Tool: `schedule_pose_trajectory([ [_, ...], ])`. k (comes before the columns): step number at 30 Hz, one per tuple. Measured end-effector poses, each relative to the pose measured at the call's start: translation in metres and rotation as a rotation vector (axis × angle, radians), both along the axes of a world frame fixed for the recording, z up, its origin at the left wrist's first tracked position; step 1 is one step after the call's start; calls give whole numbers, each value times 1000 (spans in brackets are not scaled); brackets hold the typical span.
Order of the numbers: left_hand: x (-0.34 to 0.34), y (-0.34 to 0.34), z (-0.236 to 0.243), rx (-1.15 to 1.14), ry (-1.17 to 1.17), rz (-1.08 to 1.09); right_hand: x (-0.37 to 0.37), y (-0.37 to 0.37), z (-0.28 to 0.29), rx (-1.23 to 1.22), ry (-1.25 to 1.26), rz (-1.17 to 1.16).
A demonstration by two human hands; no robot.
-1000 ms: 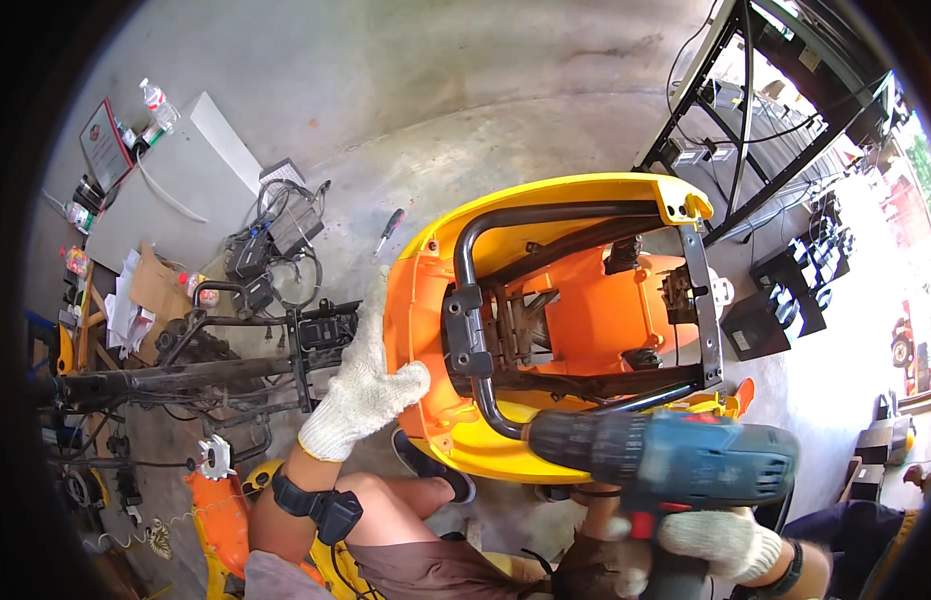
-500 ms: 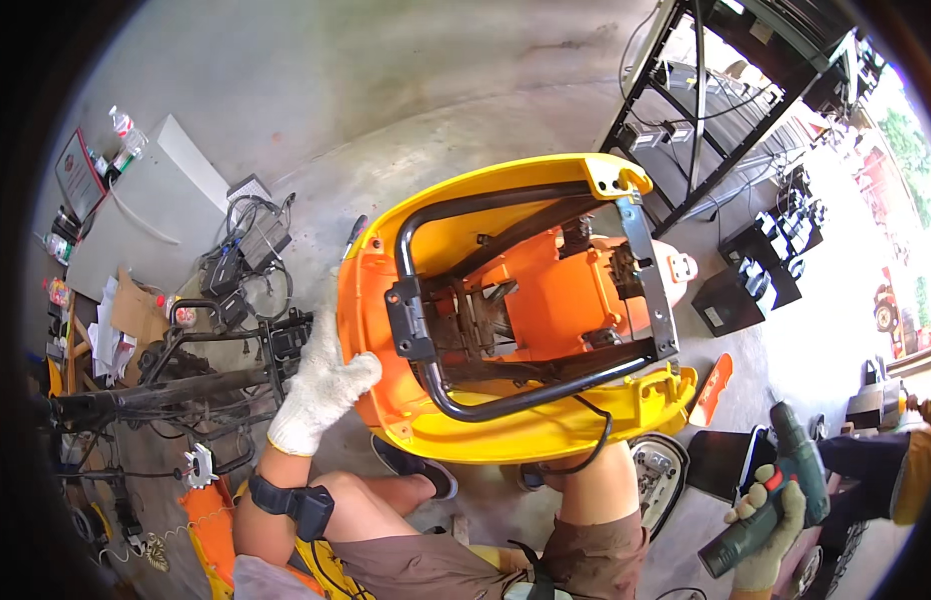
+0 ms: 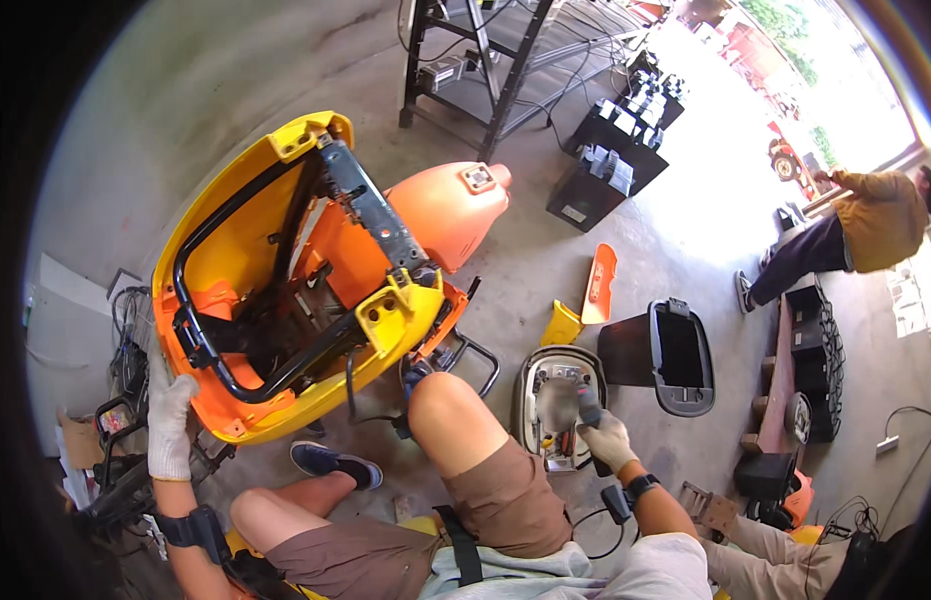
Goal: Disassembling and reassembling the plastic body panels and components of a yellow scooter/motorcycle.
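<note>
Head view: a blurred drill (image 3: 589,405), partly covered, is clamped in the fingers of the gloved right hand (image 3: 608,442) above a tool tray (image 3: 526,400) on the floor (image 3: 506,260). At left, a yellow-and-orange shell (image 3: 231,240) is touched by the gloved left hand (image 3: 171,420); its finger closure cannot be told. Black boxes (image 3: 591,190) are set beyond.

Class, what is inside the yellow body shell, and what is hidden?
A black tubular frame and part of an orange panel show inside the yellow body shell. The shell and frame cover parts deeper down, unseen here.
</note>
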State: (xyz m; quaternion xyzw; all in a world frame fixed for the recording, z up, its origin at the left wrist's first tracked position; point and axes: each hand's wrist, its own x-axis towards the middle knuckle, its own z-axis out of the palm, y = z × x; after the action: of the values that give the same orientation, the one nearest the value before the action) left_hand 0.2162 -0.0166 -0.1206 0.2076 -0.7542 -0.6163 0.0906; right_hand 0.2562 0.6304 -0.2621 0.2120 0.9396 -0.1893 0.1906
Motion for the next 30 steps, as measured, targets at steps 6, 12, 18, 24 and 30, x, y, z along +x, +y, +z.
schedule_pose_trajectory([
  [6, -4, 7, 7, -74, -57, 42, -9, -7, -49, 108, -10, 215],
  [12, -11, 8, 0, -84, -137, 157, -27, -11, -113, 329, 31, 355],
  [18, -18, -5, -11, -384, -301, 291, -24, -21, -169, 299, -25, 203],
  [24, -20, 8, -8, -284, -229, 264, -19, -29, -174, 127, -30, 97],
  [30, -15, 13, -9, -314, -50, 186, -29, -34, -157, 142, -174, 75],
])
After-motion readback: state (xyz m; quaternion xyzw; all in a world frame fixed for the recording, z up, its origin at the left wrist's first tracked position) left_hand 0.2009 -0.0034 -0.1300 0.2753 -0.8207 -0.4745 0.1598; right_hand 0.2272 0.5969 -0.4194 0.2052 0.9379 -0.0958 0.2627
